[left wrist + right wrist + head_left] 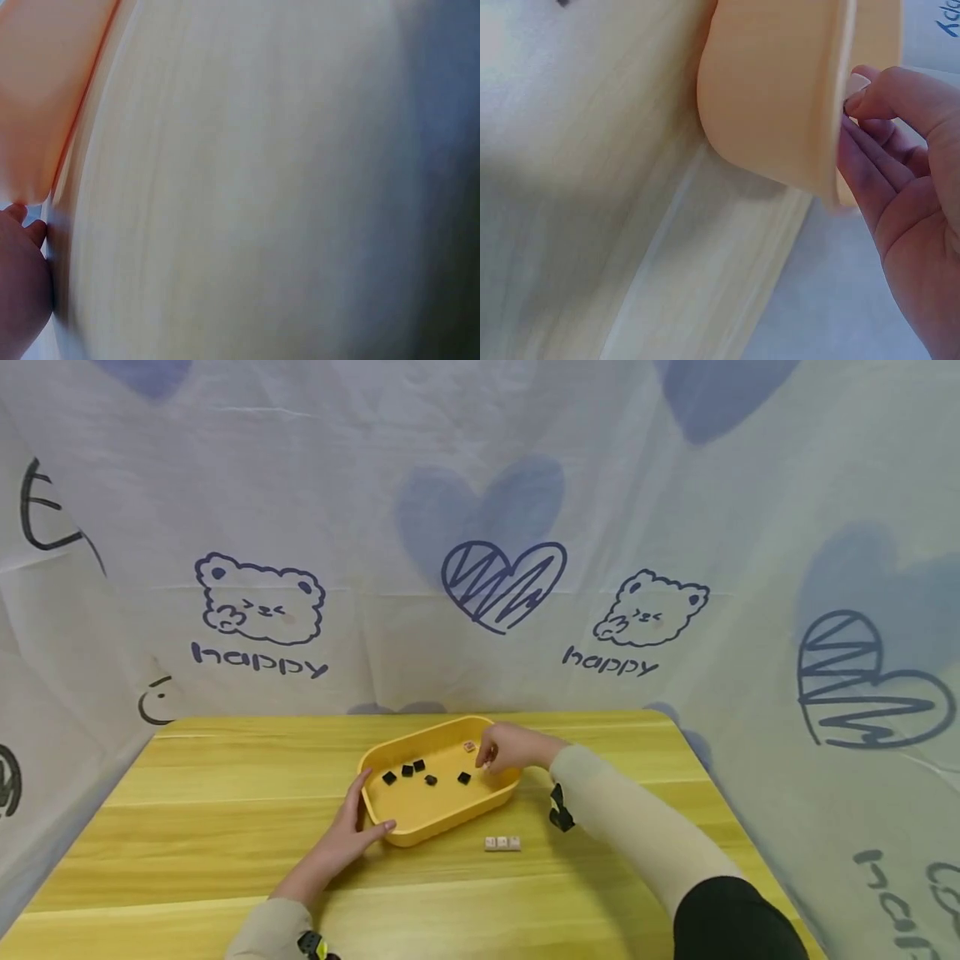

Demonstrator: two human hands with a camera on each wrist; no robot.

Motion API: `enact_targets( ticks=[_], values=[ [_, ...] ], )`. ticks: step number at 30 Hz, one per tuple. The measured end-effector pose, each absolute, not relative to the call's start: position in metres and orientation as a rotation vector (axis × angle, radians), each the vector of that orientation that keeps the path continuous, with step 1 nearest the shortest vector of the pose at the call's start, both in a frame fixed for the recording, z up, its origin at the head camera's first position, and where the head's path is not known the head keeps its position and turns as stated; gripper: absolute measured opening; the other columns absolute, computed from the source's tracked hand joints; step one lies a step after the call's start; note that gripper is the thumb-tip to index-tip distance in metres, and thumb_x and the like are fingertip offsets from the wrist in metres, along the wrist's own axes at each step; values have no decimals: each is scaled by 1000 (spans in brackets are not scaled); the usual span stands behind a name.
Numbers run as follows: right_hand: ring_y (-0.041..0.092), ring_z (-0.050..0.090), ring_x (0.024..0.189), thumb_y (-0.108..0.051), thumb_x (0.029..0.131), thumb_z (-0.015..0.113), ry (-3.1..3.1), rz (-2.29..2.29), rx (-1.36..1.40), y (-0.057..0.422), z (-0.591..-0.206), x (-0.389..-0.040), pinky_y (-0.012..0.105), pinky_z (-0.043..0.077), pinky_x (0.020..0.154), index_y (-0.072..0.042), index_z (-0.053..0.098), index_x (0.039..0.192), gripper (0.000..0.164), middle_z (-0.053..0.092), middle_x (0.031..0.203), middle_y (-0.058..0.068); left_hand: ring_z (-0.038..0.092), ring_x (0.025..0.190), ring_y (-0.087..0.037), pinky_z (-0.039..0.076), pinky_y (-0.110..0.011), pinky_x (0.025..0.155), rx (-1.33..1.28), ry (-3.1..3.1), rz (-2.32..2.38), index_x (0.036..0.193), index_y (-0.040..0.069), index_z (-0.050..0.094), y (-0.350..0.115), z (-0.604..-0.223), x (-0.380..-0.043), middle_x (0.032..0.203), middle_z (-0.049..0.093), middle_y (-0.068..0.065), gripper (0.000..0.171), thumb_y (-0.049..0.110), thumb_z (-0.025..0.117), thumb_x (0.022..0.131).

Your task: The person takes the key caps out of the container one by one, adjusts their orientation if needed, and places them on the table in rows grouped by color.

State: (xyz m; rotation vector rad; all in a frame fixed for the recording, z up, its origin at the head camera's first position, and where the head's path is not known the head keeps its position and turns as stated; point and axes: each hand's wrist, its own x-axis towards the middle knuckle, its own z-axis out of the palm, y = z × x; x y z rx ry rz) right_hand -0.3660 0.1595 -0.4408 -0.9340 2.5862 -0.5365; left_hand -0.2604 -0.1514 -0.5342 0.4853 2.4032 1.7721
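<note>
A shallow yellow tray (420,835) with rounded corners stands on the table. My left hand (348,831) holds its left end, the thumb over the near rim and the fingers at the left wall. Over the tray's right end, my right hand (517,747) pinches a small white keycap-like piece (857,84) between thumb and fingertips. Inside lie several small black keycap-like pieces (407,771) and one whitish piece (469,746) near the far wall. The left wrist view catches only part of the left hand (24,277), at the tray's corner.
Three white keycap-like pieces (502,843) with dark marks sit side by side in a row on the wooden table (225,827), in front of the tray. A white cloth (360,635) printed with hearts and bears hangs behind the table and along its sides.
</note>
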Motion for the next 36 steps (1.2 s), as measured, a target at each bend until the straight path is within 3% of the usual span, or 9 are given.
enact_targets(
  ticks=[13,21,26,36],
  values=[
    [11,60,81,-1,80,76,2579,-828,-958,187,-426,-338,23,54,73,0,75,99,18,61,88,-2,-5,143,-45,4,-52,115,489,2383,1791,156,12,0,-151,-534,-261,156,-11,-31,96,15,70,91],
    [12,60,79,-8,83,77,2637,-943,-935,205,-431,-313,26,54,72,-5,76,96,14,62,86,-4,-6,144,-43,2,-52,115,472,2365,1792,156,13,-1,-150,-535,-260,157,-12,-29,96,16,69,91],
    [13,58,79,-7,86,75,2647,-970,-932,215,-438,-299,26,54,72,-4,76,106,21,59,86,-4,-5,144,-45,3,-54,115,480,2385,1779,156,14,-1,-153,-534,-260,157,-11,-30,96,16,69,91],
    [8,58,78,-5,85,75,2616,-1013,-945,231,-460,-275,24,54,72,0,76,103,19,60,85,-5,-6,143,-45,1,-56,114,486,2392,1765,156,13,-2,-151,-532,-259,156,-12,-31,96,17,69,92]
  ],
)
